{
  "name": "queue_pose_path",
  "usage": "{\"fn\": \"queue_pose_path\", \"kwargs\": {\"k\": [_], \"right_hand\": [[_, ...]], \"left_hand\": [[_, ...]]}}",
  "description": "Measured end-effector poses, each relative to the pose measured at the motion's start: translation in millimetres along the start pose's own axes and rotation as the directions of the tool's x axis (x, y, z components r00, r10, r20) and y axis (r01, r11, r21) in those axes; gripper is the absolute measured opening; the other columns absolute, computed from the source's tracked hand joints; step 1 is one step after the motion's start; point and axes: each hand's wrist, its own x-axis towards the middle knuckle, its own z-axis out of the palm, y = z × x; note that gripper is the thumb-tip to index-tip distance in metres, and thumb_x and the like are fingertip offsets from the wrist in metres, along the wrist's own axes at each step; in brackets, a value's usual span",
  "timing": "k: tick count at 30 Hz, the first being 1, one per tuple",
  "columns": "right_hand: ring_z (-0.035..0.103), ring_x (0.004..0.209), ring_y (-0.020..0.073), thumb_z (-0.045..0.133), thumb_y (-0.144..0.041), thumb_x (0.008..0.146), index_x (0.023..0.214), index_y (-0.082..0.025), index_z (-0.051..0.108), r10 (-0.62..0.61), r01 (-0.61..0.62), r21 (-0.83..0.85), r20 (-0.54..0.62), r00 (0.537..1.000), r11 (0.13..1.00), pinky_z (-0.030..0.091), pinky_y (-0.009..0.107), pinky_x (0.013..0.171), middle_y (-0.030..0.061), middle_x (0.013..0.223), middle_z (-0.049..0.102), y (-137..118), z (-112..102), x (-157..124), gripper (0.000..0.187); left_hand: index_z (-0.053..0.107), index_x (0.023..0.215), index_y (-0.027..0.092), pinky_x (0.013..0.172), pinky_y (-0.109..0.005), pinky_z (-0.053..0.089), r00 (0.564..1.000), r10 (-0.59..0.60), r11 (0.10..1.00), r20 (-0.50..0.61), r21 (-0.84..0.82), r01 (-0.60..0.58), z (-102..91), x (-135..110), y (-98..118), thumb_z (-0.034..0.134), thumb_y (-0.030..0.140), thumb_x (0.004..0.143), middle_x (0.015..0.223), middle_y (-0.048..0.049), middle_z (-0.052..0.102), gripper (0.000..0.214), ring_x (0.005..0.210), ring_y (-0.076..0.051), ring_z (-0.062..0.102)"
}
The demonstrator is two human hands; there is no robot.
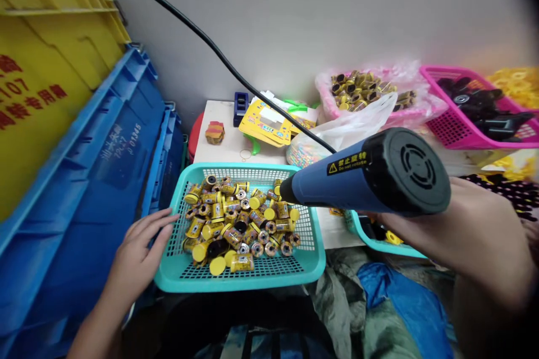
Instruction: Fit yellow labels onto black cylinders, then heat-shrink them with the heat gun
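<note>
My right hand (463, 230) is wrapped round a blue and black heat gun (337, 176), whose vented rear end faces me. Its fingers are mostly hidden behind the tool. The dark nozzle points left, over the right side of a turquoise basket (318, 258). Many small yellow-capped bottles (242, 262) with printed wrappers lie jumbled in the basket; some show dark or silvery ends. At the basket's left rim, my left hand (145, 247) has its fingers stretched out, the tips reaching over the edge and holding nothing.
A black cable (202, 33) crosses from the upper left to the heat gun. Blue crates (101, 179) and a yellow crate (50, 56) stand at left. Yellow printed cards (265, 129), a bag of beads (307, 151) and a pink basket (452, 123) of black parts are behind.
</note>
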Motion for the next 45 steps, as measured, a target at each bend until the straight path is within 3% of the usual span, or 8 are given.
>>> {"fn": "queue_pose_path", "kwargs": {"k": [4,7,10,17,22,28,38,45], "right_hand": [[0.056,0.056,0.0189,0.045,-0.044,0.089,0.065,-0.025,0.052,-0.174,0.167,0.099,0.071,0.982,0.981,0.034,0.033,0.056,0.0024,0.062,0.060,-3,-4,3,0.031],[0.055,0.056,0.0187,0.043,-0.042,0.090,0.065,-0.025,0.052,-0.134,0.127,0.107,0.053,0.990,0.986,0.035,0.033,0.057,0.0028,0.063,0.060,-10,-1,5,0.032],[0.053,0.054,0.0185,0.048,-0.041,0.088,0.060,-0.023,0.050,-0.061,0.063,0.070,-0.027,0.998,0.996,0.030,0.032,0.054,0.0035,0.060,0.058,-16,7,5,0.034],[0.058,0.059,0.0245,0.050,-0.050,0.086,0.054,-0.022,0.052,0.087,-0.087,0.005,-0.036,0.996,0.996,0.031,0.032,0.052,0.0077,0.059,0.058,-13,17,-6,0.042],[0.061,0.060,0.0269,0.049,-0.060,0.084,0.066,-0.021,0.061,0.119,-0.119,0.151,0.012,0.993,0.981,0.042,0.034,0.053,0.0094,0.066,0.063,-18,21,-8,0.045],[0.058,0.057,0.0218,0.054,-0.054,0.083,0.060,-0.022,0.059,0.027,-0.018,0.169,-0.046,0.999,0.985,0.041,0.032,0.055,0.0053,0.060,0.059,-35,26,7,0.040],[0.059,0.057,0.0266,0.047,-0.062,0.084,0.060,-0.023,0.055,0.024,-0.023,0.047,-0.026,0.999,0.999,0.037,0.033,0.052,0.0080,0.059,0.058,-41,18,16,0.047],[0.061,0.061,0.0275,0.053,-0.060,0.081,0.070,-0.023,0.060,0.009,-0.009,0.057,0.004,1.000,0.998,0.041,0.034,0.053,0.0081,0.065,0.061,-35,19,15,0.039]], "left_hand": [[0.062,0.120,0.022,0.107,-0.053,0.040,0.973,-0.224,0.974,-0.058,-0.043,0.222,17.1,-8,-7,0.048,0.054,0.085,0.135,-0.0137,0.057,0.050,0.125,-0.033,0.053],[0.048,0.136,0.022,0.104,-0.048,0.045,0.904,-0.427,0.881,-0.007,-0.232,0.413,32.4,-10,-3,0.053,0.053,0.082,0.137,-0.0134,0.055,0.062,0.124,-0.030,0.055],[0.046,0.136,0.021,0.105,-0.046,0.045,0.869,-0.492,0.807,0.046,-0.350,0.476,39.8,-10,0,0.055,0.049,0.082,0.132,-0.0127,0.059,0.062,0.124,-0.029,0.055],[0.048,0.134,0.021,0.109,-0.047,0.040,0.871,-0.485,0.790,0.083,-0.384,0.477,39.4,-15,-6,0.052,0.049,0.084,0.135,-0.0131,0.058,0.057,0.127,-0.029,0.053],[0.047,0.134,0.022,0.104,-0.046,0.044,0.880,-0.468,0.799,0.084,-0.386,0.462,40.5,-15,-7,0.052,0.047,0.086,0.128,-0.0115,0.062,0.054,0.121,-0.028,0.058],[0.047,0.134,0.022,0.105,-0.045,0.043,0.884,-0.462,0.808,0.077,-0.374,0.455,41.3,-16,-7,0.050,0.046,0.087,0.132,-0.0117,0.060,0.053,0.123,-0.028,0.056],[0.048,0.132,0.022,0.106,-0.043,0.043,0.889,-0.453,0.815,0.067,-0.372,0.443,39.9,-17,-3,0.048,0.045,0.087,0.134,-0.0109,0.059,0.051,0.125,-0.027,0.055],[0.048,0.133,0.022,0.105,-0.044,0.044,0.890,-0.451,0.817,0.063,-0.373,0.440,37.8,-17,0,0.048,0.046,0.086,0.133,-0.0108,0.060,0.052,0.123,-0.027,0.056]]}}
